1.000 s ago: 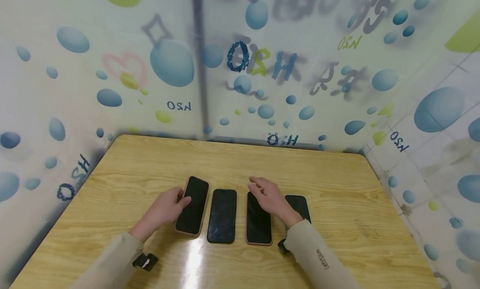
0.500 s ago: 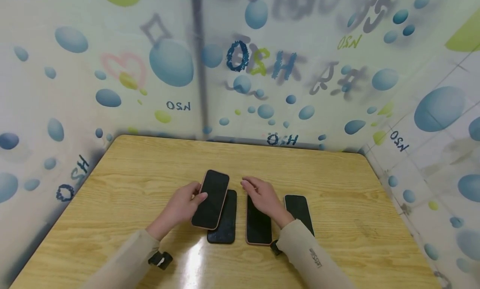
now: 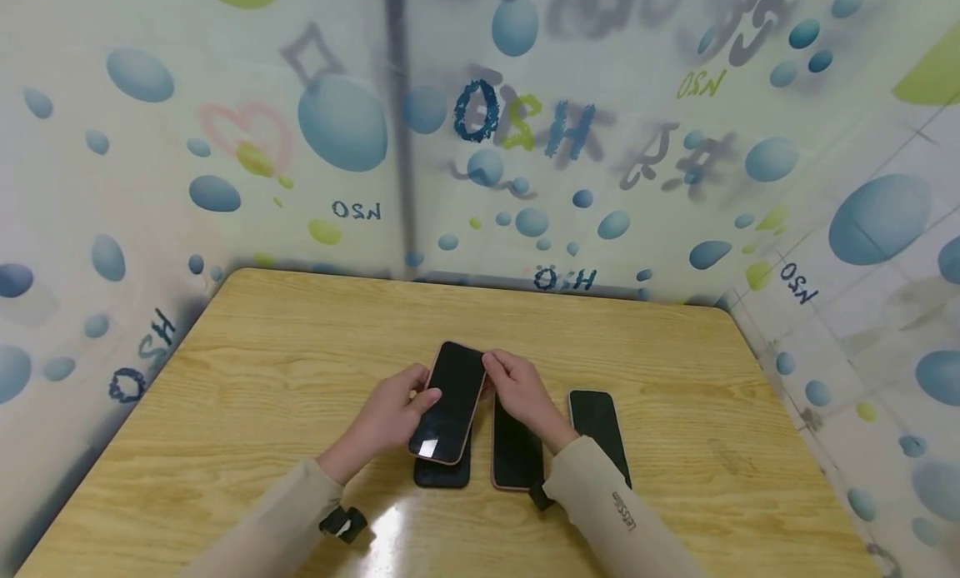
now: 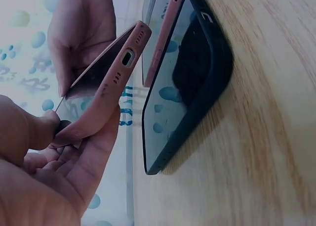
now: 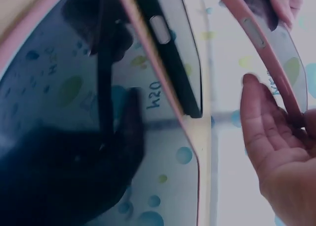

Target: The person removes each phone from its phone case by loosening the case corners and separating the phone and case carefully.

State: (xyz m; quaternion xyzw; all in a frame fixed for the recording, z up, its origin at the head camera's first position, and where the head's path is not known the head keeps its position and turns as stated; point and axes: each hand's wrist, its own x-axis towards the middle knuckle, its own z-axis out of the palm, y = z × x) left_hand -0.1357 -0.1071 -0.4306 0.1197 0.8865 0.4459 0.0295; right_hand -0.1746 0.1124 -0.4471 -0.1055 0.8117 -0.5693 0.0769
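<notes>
The left hand (image 3: 392, 413) clamps its fingers on the pink phone (image 3: 452, 395) above the black phone (image 3: 442, 477), the right hand (image 3: 525, 392) pinching its far corner: seemingly a shared hold, next calling for steady grips.

Three phones lie in a row on the tabletop (image 3: 315, 328). Above the leftmost phone (image 3: 442, 475) is a raised phone (image 3: 450, 407), slanted over its far part and clear of its surface, the near end showing below. The left hand (image 3: 390, 411) is at the raised phone's left edge, the right hand (image 3: 523, 391) at its far right corner. That right hand is also over the far end of the middle phone (image 3: 517, 457). The rightmost phone (image 3: 597, 424) lies beyond the right sleeve (image 3: 615, 503). Behind the tabletop stands a wall (image 3: 450, 199).
</notes>
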